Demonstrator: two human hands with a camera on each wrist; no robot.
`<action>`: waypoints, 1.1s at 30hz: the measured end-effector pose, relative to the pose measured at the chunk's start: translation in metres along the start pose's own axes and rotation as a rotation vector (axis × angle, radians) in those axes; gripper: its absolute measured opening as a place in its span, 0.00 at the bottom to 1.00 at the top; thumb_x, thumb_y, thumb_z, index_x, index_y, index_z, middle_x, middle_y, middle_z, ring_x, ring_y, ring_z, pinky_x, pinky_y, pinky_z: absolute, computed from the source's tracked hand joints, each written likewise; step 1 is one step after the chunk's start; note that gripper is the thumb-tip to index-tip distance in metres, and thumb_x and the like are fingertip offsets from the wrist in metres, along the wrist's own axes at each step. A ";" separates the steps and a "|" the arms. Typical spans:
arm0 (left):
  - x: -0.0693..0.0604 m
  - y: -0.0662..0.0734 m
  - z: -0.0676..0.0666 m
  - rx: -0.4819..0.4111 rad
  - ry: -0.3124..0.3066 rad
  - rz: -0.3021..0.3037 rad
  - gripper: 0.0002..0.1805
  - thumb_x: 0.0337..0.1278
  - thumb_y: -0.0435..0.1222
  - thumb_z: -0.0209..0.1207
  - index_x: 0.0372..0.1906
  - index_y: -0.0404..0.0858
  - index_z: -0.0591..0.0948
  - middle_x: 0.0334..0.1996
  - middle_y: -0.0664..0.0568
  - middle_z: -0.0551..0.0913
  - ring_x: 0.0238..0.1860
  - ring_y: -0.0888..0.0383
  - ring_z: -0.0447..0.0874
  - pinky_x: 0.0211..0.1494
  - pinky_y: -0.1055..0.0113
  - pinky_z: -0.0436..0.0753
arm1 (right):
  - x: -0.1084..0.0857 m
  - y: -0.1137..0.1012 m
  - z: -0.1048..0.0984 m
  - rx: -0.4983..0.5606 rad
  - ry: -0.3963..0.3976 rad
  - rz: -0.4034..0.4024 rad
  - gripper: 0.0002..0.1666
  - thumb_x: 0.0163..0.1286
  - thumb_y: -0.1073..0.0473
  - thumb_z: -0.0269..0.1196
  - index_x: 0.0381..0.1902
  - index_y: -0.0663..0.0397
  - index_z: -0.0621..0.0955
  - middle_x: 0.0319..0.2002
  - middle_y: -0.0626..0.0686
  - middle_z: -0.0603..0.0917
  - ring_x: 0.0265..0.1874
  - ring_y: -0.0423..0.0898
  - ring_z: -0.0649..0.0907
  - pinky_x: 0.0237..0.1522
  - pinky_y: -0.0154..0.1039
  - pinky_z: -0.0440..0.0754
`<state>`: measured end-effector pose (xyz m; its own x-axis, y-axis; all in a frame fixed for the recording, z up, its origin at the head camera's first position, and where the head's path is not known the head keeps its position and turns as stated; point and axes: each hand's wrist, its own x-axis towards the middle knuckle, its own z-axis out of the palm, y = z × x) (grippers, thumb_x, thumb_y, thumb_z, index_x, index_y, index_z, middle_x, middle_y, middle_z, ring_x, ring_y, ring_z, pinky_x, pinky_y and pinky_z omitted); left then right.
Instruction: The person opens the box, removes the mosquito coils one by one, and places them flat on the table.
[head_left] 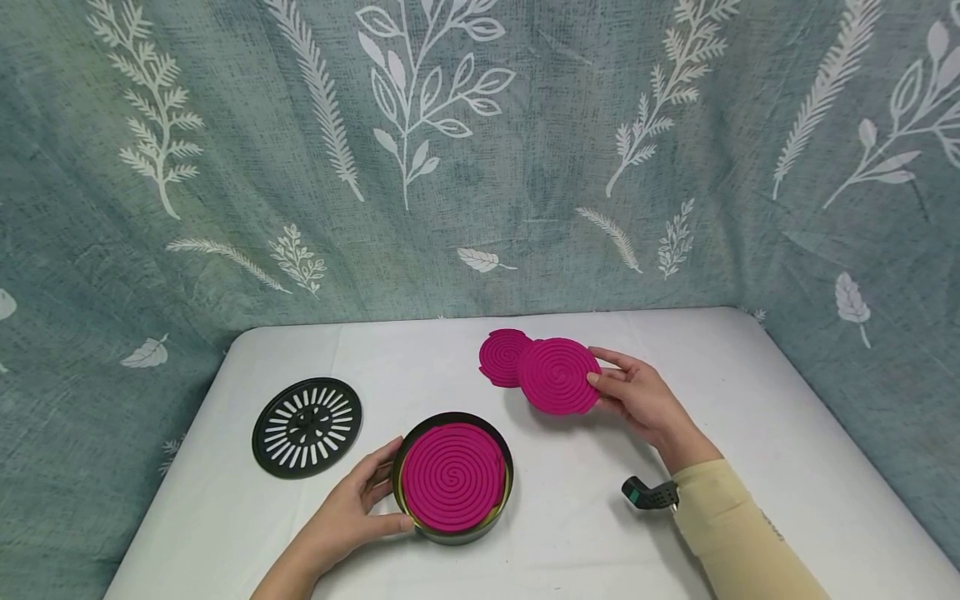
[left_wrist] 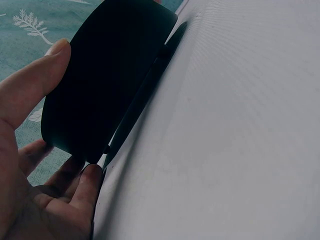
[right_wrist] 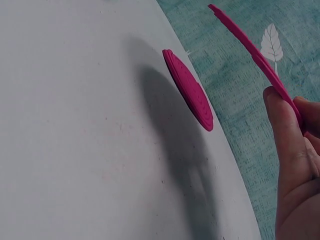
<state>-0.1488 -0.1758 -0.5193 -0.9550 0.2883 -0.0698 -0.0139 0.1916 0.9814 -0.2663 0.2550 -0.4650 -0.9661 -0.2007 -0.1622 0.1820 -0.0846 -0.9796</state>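
Observation:
My right hand [head_left: 637,396] pinches the edge of a magenta spiral coaster [head_left: 559,377] between thumb and fingers. In the right wrist view the held coaster [right_wrist: 260,57] is seen edge-on, above the table. Behind it lie other magenta coasters [head_left: 504,357], partly covered in the head view; in the right wrist view they look like a small stack [right_wrist: 190,92]. My left hand [head_left: 352,504] grips the left side of a round black container [head_left: 459,537], thumb at the front. A magenta coaster [head_left: 453,477] fills most of the container's opening. In the left wrist view the container's dark wall [left_wrist: 105,75] hides the inside.
A round black slotted lid [head_left: 281,454] lies flat at the left of the white table [head_left: 570,533]. A black wrist camera [head_left: 649,493] sticks out from the right sleeve [head_left: 738,533]. Patterned green cloth [head_left: 540,250] hangs behind the table.

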 end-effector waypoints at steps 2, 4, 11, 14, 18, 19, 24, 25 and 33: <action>0.000 0.000 0.000 0.005 0.001 -0.002 0.61 0.26 0.41 0.83 0.74 0.55 0.63 0.70 0.59 0.65 0.68 0.58 0.66 0.69 0.71 0.71 | 0.001 0.000 -0.003 0.001 0.007 0.002 0.40 0.69 0.64 0.64 0.75 0.57 0.62 0.41 0.54 0.87 0.31 0.42 0.87 0.37 0.37 0.90; 0.000 0.001 0.000 0.008 0.001 -0.005 0.61 0.26 0.41 0.83 0.74 0.56 0.63 0.70 0.58 0.65 0.69 0.58 0.66 0.69 0.72 0.71 | 0.003 -0.001 -0.006 0.004 0.012 0.003 0.40 0.70 0.64 0.64 0.75 0.58 0.61 0.41 0.54 0.87 0.31 0.41 0.87 0.37 0.36 0.90; 0.000 0.002 0.000 0.021 0.005 -0.013 0.62 0.25 0.42 0.83 0.75 0.53 0.63 0.70 0.57 0.65 0.69 0.57 0.66 0.69 0.72 0.71 | 0.008 -0.002 -0.014 0.010 0.046 0.007 0.40 0.70 0.64 0.64 0.75 0.58 0.61 0.43 0.54 0.87 0.33 0.42 0.87 0.40 0.38 0.90; 0.000 0.002 0.000 0.017 0.007 -0.020 0.62 0.25 0.42 0.83 0.74 0.53 0.63 0.70 0.57 0.65 0.69 0.57 0.66 0.69 0.73 0.71 | 0.011 -0.001 -0.019 -0.011 0.064 0.010 0.40 0.71 0.64 0.63 0.76 0.57 0.60 0.43 0.54 0.87 0.34 0.42 0.87 0.41 0.38 0.89; 0.001 0.001 0.000 0.011 0.014 -0.032 0.61 0.25 0.41 0.83 0.74 0.54 0.63 0.71 0.58 0.65 0.69 0.56 0.65 0.69 0.73 0.70 | 0.015 0.001 -0.025 -0.034 0.093 0.016 0.38 0.72 0.63 0.62 0.76 0.55 0.61 0.43 0.54 0.87 0.33 0.42 0.87 0.37 0.36 0.90; 0.001 0.001 0.000 0.011 0.016 -0.034 0.61 0.25 0.40 0.83 0.74 0.54 0.63 0.71 0.58 0.65 0.70 0.57 0.65 0.69 0.73 0.70 | 0.017 0.002 -0.027 -0.037 0.100 0.017 0.38 0.72 0.62 0.62 0.76 0.54 0.61 0.43 0.54 0.87 0.33 0.42 0.87 0.36 0.36 0.90; 0.001 0.001 0.001 0.016 0.021 -0.038 0.61 0.25 0.41 0.83 0.74 0.54 0.63 0.71 0.58 0.65 0.70 0.56 0.65 0.69 0.73 0.71 | 0.020 0.002 -0.032 -0.061 0.120 0.024 0.38 0.73 0.61 0.62 0.76 0.54 0.61 0.42 0.52 0.87 0.32 0.40 0.87 0.34 0.35 0.90; 0.001 0.001 0.001 0.017 0.021 -0.039 0.61 0.25 0.41 0.83 0.74 0.54 0.63 0.71 0.57 0.65 0.70 0.56 0.65 0.68 0.73 0.71 | 0.021 0.002 -0.033 -0.066 0.121 0.026 0.38 0.73 0.61 0.61 0.76 0.54 0.60 0.42 0.52 0.87 0.32 0.40 0.87 0.34 0.35 0.90; 0.001 0.002 0.001 0.025 0.028 -0.042 0.61 0.24 0.42 0.84 0.73 0.53 0.64 0.71 0.57 0.65 0.70 0.56 0.65 0.68 0.74 0.71 | 0.027 0.002 -0.040 -0.067 0.137 0.061 0.39 0.73 0.62 0.61 0.77 0.53 0.59 0.41 0.52 0.86 0.32 0.40 0.86 0.37 0.35 0.90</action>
<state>-0.1489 -0.1739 -0.5174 -0.9616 0.2536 -0.1052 -0.0468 0.2260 0.9730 -0.2998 0.2887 -0.4766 -0.9705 -0.0677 -0.2314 0.2326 -0.0106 -0.9725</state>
